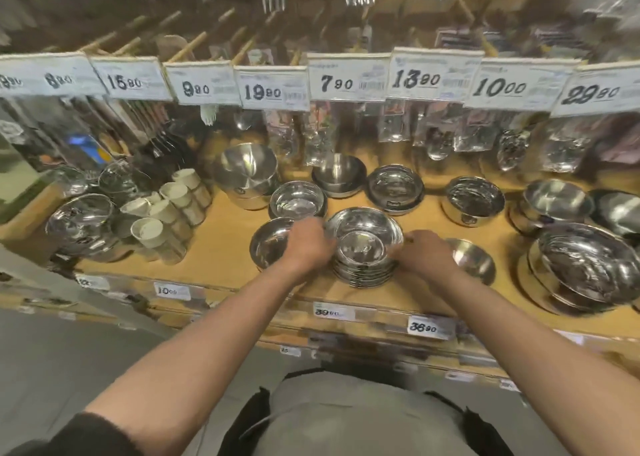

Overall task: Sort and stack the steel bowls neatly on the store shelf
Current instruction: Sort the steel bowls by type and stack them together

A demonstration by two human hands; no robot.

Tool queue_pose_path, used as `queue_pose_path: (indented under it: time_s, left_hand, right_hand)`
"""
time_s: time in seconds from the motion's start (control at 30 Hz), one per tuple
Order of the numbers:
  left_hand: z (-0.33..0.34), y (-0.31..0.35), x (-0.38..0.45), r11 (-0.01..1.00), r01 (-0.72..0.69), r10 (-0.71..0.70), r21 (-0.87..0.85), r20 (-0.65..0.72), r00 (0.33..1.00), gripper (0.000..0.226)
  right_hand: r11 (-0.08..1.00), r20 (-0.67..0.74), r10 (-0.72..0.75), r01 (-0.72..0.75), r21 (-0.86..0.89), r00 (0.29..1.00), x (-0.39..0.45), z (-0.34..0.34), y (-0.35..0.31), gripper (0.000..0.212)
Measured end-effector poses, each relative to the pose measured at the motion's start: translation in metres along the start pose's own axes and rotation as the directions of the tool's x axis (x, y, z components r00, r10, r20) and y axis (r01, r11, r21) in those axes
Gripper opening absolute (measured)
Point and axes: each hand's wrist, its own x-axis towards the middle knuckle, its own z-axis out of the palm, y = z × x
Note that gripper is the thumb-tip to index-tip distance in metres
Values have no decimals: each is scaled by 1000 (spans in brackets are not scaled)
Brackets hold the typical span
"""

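A stack of several small steel bowls [364, 248] stands near the front of the wooden shelf [221, 248]. My left hand [308, 244] grips the stack's left rim, and my right hand [424, 255] grips its right side. A single steel bowl [268, 244] sits just left of the stack, partly hidden under my left hand. Another single bowl [472, 258] lies right of my right hand. Behind the stack stand more bowls: a shallow one [298, 201], a tall stack [247, 175], a stack [339, 175] and a wide-rimmed stack [394, 187].
Cream cups [166, 213] and lidded steel pots [81, 222] fill the shelf's left. Deeper bowls [474, 201] and a large bowl stack [585, 265] sit at the right. Price tags [348, 78] and bagged utensils [394, 120] hang above the back.
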Motion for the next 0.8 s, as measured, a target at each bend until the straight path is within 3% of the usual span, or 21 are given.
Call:
queue_pose_path:
  time_s: [0.23, 0.37, 0.5, 0.6, 0.8]
  left_hand:
    - [2, -5, 8, 998, -37, 38, 49, -12, 999, 18]
    - [4, -5, 6, 999, -28, 29, 20, -36, 999, 35]
    - [6, 0, 3, 999, -31, 32, 30, -34, 999, 17]
    - [9, 3, 3, 1000, -11, 13, 28, -53, 999, 10]
    - [7, 8, 9, 996, 71, -68, 59, -44, 997, 10]
  right_hand:
    - [996, -145, -64, 55, -68, 987, -11, 6, -7, 31]
    - [991, -192, -116, 102, -80, 974, -14, 8, -6, 24]
    - [988, -242, -155, 146, -55, 958, -16, 10, -6, 30]
    - [990, -245, -144, 139, -38, 959, -17, 10, -4, 22]
    - [991, -202, -72, 93, 97, 977, -14, 13, -2, 19]
